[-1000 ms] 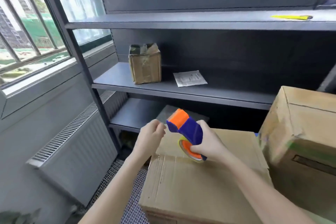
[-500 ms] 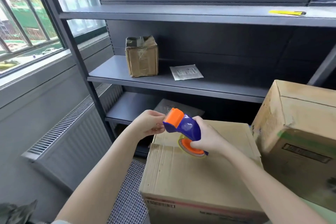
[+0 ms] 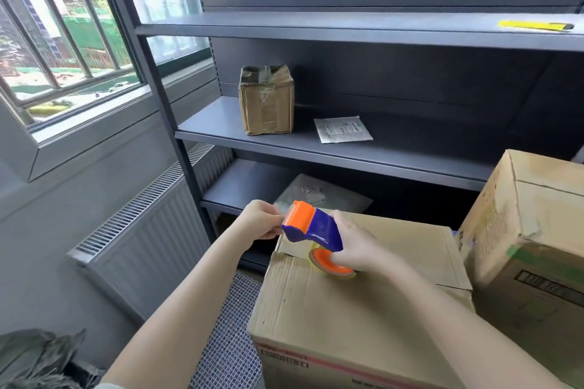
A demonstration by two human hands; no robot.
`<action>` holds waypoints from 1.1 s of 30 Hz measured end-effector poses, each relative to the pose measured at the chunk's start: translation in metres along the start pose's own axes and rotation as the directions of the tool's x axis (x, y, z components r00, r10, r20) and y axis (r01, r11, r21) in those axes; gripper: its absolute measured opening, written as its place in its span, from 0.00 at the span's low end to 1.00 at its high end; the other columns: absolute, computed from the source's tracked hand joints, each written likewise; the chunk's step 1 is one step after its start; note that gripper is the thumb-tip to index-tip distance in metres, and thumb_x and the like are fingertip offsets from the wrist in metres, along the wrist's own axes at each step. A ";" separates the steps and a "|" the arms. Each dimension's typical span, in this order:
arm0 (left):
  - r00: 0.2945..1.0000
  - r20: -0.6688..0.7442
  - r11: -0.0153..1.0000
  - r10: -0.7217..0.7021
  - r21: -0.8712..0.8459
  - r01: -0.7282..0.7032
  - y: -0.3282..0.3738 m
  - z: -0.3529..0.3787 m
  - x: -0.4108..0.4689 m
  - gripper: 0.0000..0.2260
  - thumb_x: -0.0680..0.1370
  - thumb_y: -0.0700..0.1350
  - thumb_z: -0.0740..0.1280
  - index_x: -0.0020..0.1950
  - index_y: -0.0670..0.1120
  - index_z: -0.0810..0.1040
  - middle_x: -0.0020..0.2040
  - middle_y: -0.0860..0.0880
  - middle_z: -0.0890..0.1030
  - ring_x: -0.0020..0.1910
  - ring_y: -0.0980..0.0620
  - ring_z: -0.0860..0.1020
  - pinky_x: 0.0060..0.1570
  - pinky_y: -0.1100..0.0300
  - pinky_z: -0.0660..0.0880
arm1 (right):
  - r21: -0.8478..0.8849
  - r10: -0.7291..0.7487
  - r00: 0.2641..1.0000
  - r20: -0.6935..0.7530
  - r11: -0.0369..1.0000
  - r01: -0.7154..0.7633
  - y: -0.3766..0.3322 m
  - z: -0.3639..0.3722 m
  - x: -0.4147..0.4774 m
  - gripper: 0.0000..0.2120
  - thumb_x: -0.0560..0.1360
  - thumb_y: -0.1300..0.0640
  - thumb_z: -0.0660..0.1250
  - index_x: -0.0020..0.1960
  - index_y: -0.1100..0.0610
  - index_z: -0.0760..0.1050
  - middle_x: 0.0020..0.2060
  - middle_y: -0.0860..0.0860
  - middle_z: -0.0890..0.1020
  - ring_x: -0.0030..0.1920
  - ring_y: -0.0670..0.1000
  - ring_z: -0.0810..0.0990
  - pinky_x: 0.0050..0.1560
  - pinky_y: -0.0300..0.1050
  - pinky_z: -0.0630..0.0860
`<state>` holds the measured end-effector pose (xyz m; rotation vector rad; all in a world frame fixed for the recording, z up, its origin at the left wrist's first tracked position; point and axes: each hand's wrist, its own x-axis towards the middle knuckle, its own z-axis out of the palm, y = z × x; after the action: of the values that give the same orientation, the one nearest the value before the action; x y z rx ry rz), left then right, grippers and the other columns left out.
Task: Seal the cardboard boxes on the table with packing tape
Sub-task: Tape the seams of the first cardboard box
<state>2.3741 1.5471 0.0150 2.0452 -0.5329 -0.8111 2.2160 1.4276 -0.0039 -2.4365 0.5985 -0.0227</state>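
A large cardboard box (image 3: 347, 309) stands in front of me, its top flaps closed with the seam running left to right. My right hand (image 3: 357, 246) grips a blue and orange tape dispenser (image 3: 313, 226) above the box's far left corner; the orange tape roll (image 3: 331, 265) hangs just over the flap. My left hand (image 3: 262, 223) pinches at the dispenser's orange front end, where the tape comes out; the tape itself is too thin to see. A second, bigger cardboard box (image 3: 531, 246) stands to the right, touching the first.
A dark metal shelf unit (image 3: 347, 151) rises behind the boxes. On its middle shelf sit a small taped carton (image 3: 267, 101) and a white paper slip (image 3: 343, 129). A yellow utility knife (image 3: 534, 34) lies on the upper shelf. A radiator (image 3: 151, 230) and window are at left.
My view has shifted a little. My left hand has stayed at the dispenser's front end and my right hand has tilted the dispenser flatter over the box corner.
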 end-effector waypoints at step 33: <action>0.990 0.069 0.975 0.123 -0.192 -0.107 -0.008 0.011 -0.002 0.10 0.77 0.45 0.67 0.39 0.40 0.77 0.38 0.43 0.80 0.40 0.51 0.79 0.55 0.52 0.78 | -0.047 -0.138 0.912 -0.385 0.990 0.130 0.010 0.028 -0.011 0.40 0.71 0.52 0.71 0.76 0.52 0.51 0.67 0.50 0.66 0.64 0.50 0.68 0.57 0.42 0.71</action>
<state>2.3654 1.5465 0.0040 1.7982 -0.5909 -0.8437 2.2066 1.4408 -0.0310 -2.5041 0.5997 -0.5715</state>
